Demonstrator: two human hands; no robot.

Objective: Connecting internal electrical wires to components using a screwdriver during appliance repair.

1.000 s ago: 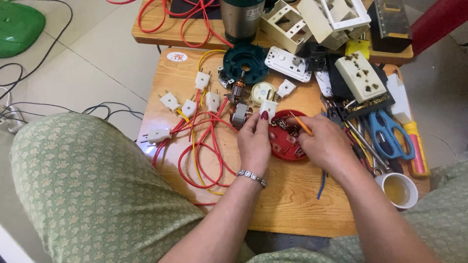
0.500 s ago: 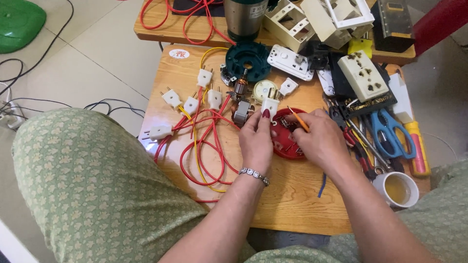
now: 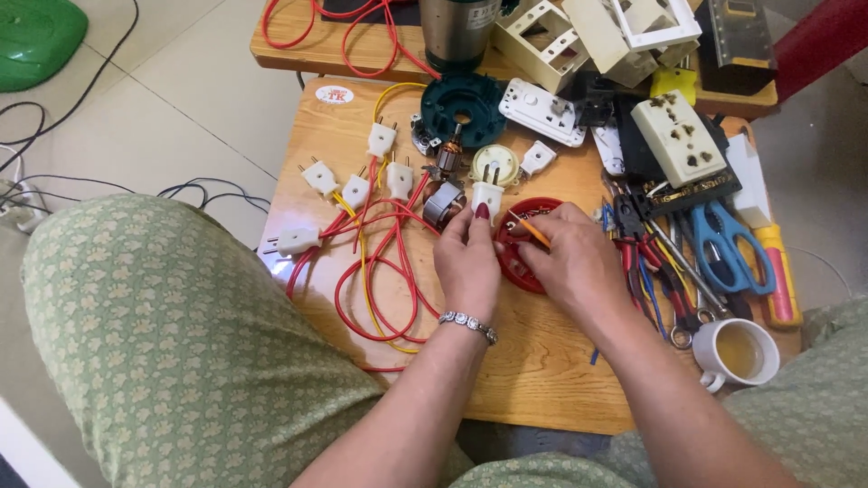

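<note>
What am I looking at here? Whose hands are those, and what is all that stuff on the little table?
The camera sits on a person's head and looks down, so you see their own two hands. The left hand pinches a small white plastic plug. The right hand holds a thin orange stick-like tool, resting on a round red plastic disc. The small wooden table also carries red and yellow wires with more white plugs, blue-handled scissors, a cream socket block and a white cup.
</note>
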